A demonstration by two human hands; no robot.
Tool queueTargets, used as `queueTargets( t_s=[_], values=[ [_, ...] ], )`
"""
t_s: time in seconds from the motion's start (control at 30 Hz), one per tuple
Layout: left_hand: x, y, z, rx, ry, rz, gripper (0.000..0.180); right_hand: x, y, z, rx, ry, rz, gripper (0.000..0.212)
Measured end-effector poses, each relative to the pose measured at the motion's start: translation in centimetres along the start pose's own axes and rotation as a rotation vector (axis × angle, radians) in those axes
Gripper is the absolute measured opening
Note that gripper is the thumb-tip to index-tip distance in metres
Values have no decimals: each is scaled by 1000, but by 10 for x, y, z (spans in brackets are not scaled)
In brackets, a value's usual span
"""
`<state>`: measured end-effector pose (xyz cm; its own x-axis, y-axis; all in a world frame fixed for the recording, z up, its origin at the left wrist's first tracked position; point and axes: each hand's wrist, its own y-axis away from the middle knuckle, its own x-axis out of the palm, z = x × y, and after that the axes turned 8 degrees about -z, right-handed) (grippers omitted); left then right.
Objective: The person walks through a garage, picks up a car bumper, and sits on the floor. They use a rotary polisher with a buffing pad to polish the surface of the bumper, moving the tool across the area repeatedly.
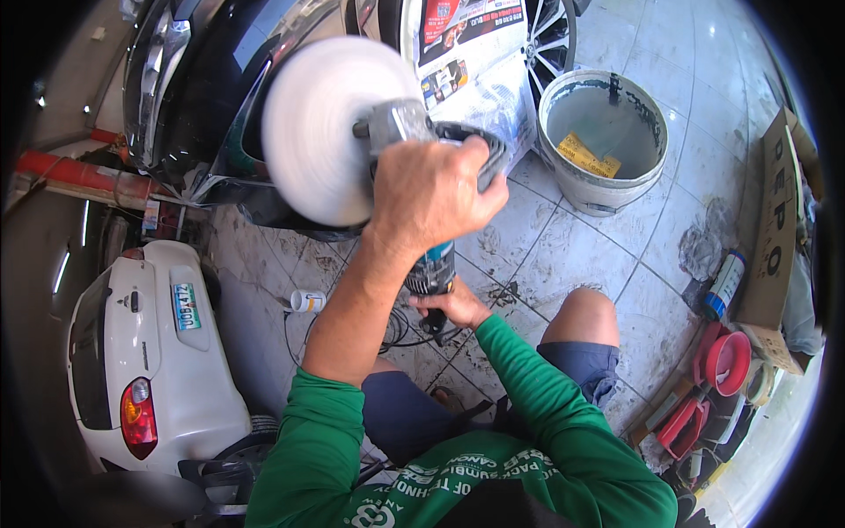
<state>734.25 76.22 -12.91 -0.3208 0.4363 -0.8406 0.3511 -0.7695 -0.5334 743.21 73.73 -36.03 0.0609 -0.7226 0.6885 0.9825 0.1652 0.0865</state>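
Observation:
I hold a power polisher (pixel 429 266) with a round white pad (pixel 308 132) on its front, blurred by spinning. My left hand (pixel 436 189) is closed over the polisher's head, at the black front handle (pixel 488 158). Lower down, my right hand (pixel 458 304) grips the rear end of the blue and black body, its fingers partly hidden. The pad faces the dark glossy car bumper (pixel 220 79) and covers part of it; whether it touches all over I cannot tell. Printed paper and plastic sheeting (pixel 471 62) cover the car beside the wheel (pixel 550 44).
A grey bucket (pixel 563 189) holding cloudy water and a yellow sheet (pixel 588 157) stands right of the car. A black cord (pixel 400 333) and a white container (pixel 307 301) lie on the tiles. Left is a white car (pixel 167 343); right, a cardboard box (pixel 766 238) and red items (pixel 727 363).

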Motion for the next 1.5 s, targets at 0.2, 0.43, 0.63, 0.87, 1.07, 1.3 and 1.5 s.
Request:
queueTargets(
  t_s=[0.2, 0.43, 0.63, 0.87, 1.07, 1.3, 1.5],
  values=[
    [62, 106, 0, -121, 100, 175, 29, -13, 33, -136, 217, -84, -36, 18],
    [3, 125, -6, -112, 33, 29, 29, 7, 24, -152, -24, 208, -110, 37],
    [-3, 117, 2, -70, 68, 65, 28, 47, 30, -137, 116, 158, -318, 32],
    [79, 152, -1, -121, 56, 343, 29, 12, 42, -185, 256, -153, -173, 15],
    [102, 139, -16, -117, -33, 546, 29, 13, 40, -188, 306, -357, -94, 26],
    [123, 107, -22, -108, -76, 555, 30, -4, 28, -173, 347, -484, -136, 25],
    [89, 140, -22, -214, -111, 598, 32, 12, 48, -185, 336, -373, 3, 28]
  ],
)
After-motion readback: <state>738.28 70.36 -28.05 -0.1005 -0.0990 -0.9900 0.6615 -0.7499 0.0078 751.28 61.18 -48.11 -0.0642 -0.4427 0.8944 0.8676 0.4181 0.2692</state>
